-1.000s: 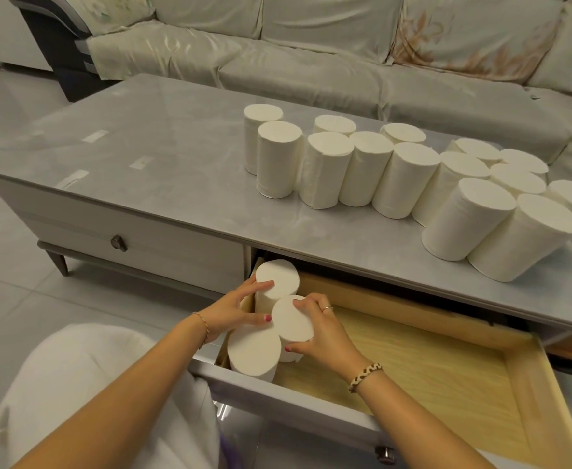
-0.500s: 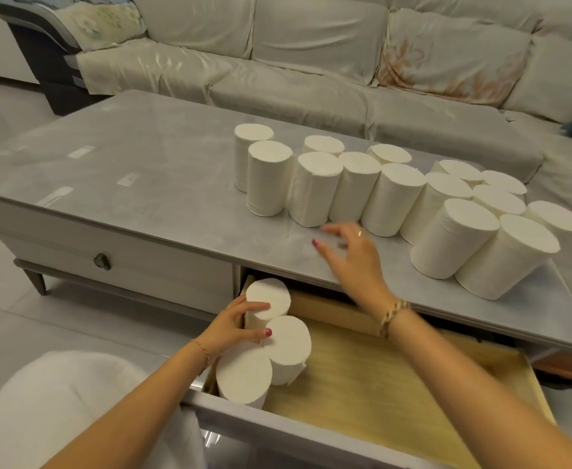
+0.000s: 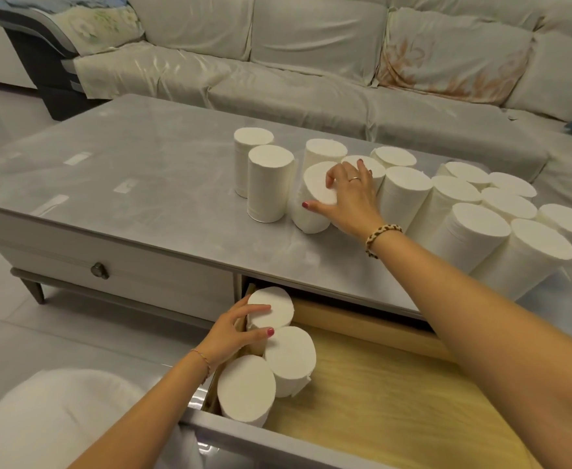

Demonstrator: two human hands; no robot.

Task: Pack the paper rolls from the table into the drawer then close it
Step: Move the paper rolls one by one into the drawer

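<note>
Several white paper rolls stand in rows on the grey table. My right hand grips one roll near the front of the group and tilts it toward me. The open wooden drawer under the tabletop holds three rolls along its left side. My left hand rests on the rearmost of them, fingers curled around its top. The other two stand in front of it, touching.
A closed drawer with a dark knob sits to the left of the open one. A pale sofa runs behind the table. A white cushion or stool lies at the lower left on the tiled floor.
My right hand left the drawer, reached up over the table and closed on a roll, tipping it. My left hand stayed on the rear roll in the drawer.
</note>
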